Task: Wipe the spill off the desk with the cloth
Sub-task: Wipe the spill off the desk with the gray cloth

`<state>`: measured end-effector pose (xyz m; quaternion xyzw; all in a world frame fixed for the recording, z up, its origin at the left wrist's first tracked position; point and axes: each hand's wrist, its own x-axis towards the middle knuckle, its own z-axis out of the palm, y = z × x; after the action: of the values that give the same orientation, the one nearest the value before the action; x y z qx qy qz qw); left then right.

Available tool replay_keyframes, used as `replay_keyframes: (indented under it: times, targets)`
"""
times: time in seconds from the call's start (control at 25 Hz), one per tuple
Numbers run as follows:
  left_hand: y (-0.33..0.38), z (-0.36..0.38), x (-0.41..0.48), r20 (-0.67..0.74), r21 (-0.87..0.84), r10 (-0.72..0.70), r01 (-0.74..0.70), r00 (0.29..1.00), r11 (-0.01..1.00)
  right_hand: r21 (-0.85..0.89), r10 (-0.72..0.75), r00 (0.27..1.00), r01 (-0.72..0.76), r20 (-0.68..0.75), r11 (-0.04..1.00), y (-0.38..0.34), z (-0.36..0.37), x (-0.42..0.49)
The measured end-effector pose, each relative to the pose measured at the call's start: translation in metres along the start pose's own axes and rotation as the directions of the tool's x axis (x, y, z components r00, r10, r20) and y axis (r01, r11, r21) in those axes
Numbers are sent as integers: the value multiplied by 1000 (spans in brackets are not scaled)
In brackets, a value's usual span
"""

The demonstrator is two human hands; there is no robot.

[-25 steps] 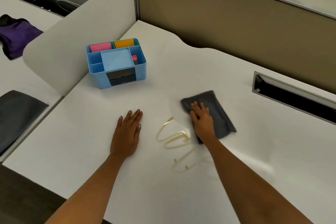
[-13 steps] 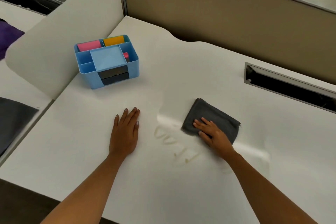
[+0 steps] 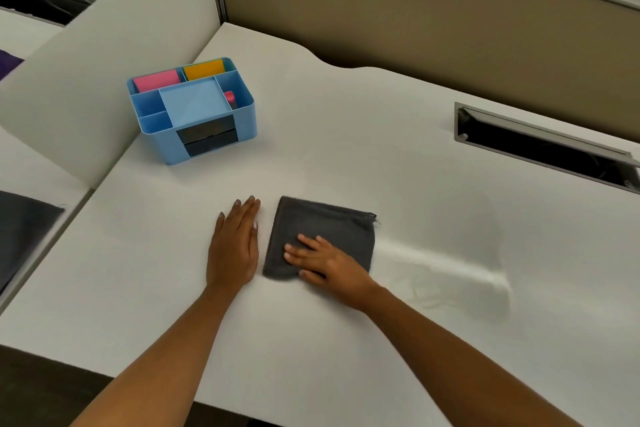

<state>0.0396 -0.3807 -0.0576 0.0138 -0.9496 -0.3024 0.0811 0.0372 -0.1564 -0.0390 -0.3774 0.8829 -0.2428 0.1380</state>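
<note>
Spread fingers [image 3: 304,246] of the right hand [image 3: 332,265] press flat on the cloth [image 3: 325,225], a dark grey, fuzzy folded square lying near the front of the white desk [image 3: 346,135]. Just beside its left edge, the left hand [image 3: 233,248] rests palm-down, fingers together. A faint wet sheen trails rightward from the cloth.

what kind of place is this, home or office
Most likely an office cubicle. The white desk is walled by a tan partition, has a built-in cable slot, and a blue desk organizer stands on it. A neighbouring desk lies beyond the divider.
</note>
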Motion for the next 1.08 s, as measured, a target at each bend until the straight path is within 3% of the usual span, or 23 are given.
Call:
replay_keyframes:
  times: [0.12, 0.24, 0.4, 0.48, 0.64, 0.8, 0.88, 0.96, 1.08]
  targets:
    - [0, 0, -3, 0, 16, 25, -25, 1000, 1000, 1, -40, 997, 40, 66, 999, 29, -23, -57]
    - [1, 0, -4, 25, 64, 41, -42, 999, 997, 89, 242, 969, -237, -46, 967, 68, -60, -89]
    - [2, 0, -3, 37, 92, 39, -43, 999, 995, 256, 536, 813, -482, -227, 838, 73, -64, -57]
    - [2, 0, -4, 39, 95, 45, -48, 998, 994, 258, 522, 823, -467, -223, 846, 51, -45, -22]
    - [-2, 0, -2, 51, 78, 47, -51, 998, 996, 215, 269, 957, -242, -105, 946, -6, -1, 4]
    - [-3, -1, -2, 42, 73, 52, -55, 998, 996, 128, 11, 999, -15, 30, 992, -22, 17, -70]
    - [-3, 0, -3, 31, 69, 53, -55, 998, 996, 86, -43, 995, 35, 89, 996, -9, 3, -115]
    - [-2, 0, -4, 27, 71, 51, -53, 998, 996, 36, 45, 997, -47, 56, 998, 19, -24, -145]
    - [-2, 1, -4, 30, 81, 45, -47, 999, 996, 109, 396, 912, -385, -105, 917, 67, -66, -157]
